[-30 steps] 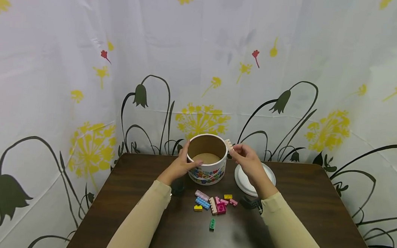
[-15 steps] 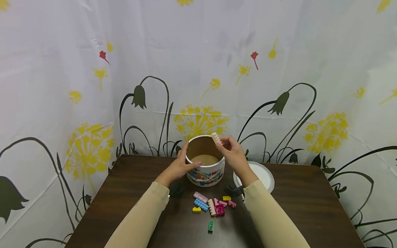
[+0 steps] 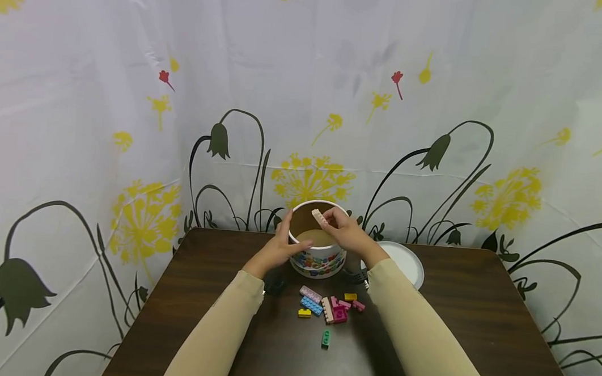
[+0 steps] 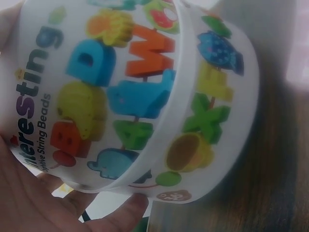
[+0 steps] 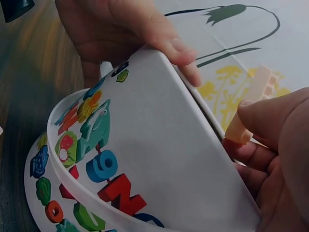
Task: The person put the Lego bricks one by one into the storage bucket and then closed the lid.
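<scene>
A round white tub (image 3: 318, 264) with printed colourful letters and shapes stands near the table's back edge, its top uncovered. My left hand (image 3: 277, 250) grips its left side, thumb over the near rim and fingers round the outer wall. Between thumb and fingers, my right hand (image 3: 348, 233) pinches a long cream toy building brick (image 5: 252, 105) at the tub's rim. In the head view that brick overlaps the tub's opening. Below the tub lie loose bricks: a light pink brick (image 3: 311, 293), a blue brick (image 3: 311, 306), a second cream brick (image 3: 327, 310) and a magenta brick (image 3: 340, 314).
A white round lid (image 3: 408, 265) lies right of the tub, partly behind my right forearm. Two yellow bricks (image 3: 304, 313) and small pink pieces (image 3: 358, 306) sit among the pile, with a green brick (image 3: 326, 339) nearer me. A flower-patterned curtain (image 3: 306, 97) hangs behind the table (image 3: 468, 310).
My right hand has moved left with the cream brick, from outside the tub's right rim to over its opening. The left hand keeps its grip on the tub.
</scene>
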`<state>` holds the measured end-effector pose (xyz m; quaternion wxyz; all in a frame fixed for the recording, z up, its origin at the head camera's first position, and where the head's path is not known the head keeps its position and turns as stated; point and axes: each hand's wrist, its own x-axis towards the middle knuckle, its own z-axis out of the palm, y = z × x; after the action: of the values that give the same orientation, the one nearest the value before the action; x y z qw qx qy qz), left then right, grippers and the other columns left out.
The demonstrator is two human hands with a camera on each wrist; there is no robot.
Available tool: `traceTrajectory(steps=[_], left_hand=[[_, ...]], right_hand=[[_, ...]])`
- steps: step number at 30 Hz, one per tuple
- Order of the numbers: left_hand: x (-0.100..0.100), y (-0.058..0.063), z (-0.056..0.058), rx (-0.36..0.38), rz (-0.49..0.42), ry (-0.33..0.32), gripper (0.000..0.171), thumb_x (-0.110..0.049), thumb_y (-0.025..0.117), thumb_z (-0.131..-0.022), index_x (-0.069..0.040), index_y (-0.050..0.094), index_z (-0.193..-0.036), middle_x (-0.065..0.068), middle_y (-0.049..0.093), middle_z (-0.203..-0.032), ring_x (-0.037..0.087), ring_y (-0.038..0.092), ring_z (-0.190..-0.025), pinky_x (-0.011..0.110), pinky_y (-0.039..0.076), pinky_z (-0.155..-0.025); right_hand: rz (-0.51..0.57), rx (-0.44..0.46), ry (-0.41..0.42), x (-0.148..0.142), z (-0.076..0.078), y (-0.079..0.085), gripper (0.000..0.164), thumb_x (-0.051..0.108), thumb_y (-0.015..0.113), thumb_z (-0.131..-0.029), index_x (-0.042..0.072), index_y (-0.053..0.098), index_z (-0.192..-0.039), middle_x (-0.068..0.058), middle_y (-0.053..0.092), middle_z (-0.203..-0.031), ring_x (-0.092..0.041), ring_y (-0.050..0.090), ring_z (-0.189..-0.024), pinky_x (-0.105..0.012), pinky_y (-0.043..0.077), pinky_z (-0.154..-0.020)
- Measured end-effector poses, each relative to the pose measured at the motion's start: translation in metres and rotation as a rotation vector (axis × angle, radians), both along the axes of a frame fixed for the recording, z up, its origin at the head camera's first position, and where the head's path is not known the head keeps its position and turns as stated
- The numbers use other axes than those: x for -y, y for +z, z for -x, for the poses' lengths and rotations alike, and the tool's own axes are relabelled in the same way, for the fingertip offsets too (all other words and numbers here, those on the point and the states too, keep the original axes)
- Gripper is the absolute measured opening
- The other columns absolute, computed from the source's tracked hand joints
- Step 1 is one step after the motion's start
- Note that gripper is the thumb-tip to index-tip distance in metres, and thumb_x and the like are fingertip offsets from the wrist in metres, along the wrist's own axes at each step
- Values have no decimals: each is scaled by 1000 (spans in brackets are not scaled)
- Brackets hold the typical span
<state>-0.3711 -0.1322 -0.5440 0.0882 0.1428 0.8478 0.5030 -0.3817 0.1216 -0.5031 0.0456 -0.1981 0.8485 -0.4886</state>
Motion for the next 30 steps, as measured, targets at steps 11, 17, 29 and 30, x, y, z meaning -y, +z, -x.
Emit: traceTrajectory(steps=[11,17,29,30], left_hand=[[0,-1,-1,13,14,8,127,-72,76,-90,-34,-9,-176,22,6,-180,56,33,-157,72,35,-123],[-1,0,2,-2,8,0,127,-72,75,-91,-30,-8,-176,23,7,-178,57,33,-156,72,36,-122],[1,1,-2,34,9,15,125,-70,77,-91,-31,-7,-177,22,10,-179,56,37,-154,72,38,-121],[0,2,-2,33,3,12,125,-69,77,-91,-31,-6,-177,22,10,-179,56,37,-155,72,37,-121]], right_hand=[[-42,-18,7,2,-4,5,26,25,62,-113,13,58,-135,-10,66,-123,-24,63,-109,-44,51,-99],[-42,-27,9,0,-3,7,31,21,63,-112,7,57,-140,-11,64,-127,-25,62,-113,-46,50,-101],[-33,-64,4,2,0,-6,26,30,66,-111,18,61,-134,-4,64,-117,-18,58,-99,-36,49,-90],[-41,-78,-8,2,0,-6,26,29,66,-111,16,62,-133,-4,64,-116,-18,58,-98,-37,48,-89]])
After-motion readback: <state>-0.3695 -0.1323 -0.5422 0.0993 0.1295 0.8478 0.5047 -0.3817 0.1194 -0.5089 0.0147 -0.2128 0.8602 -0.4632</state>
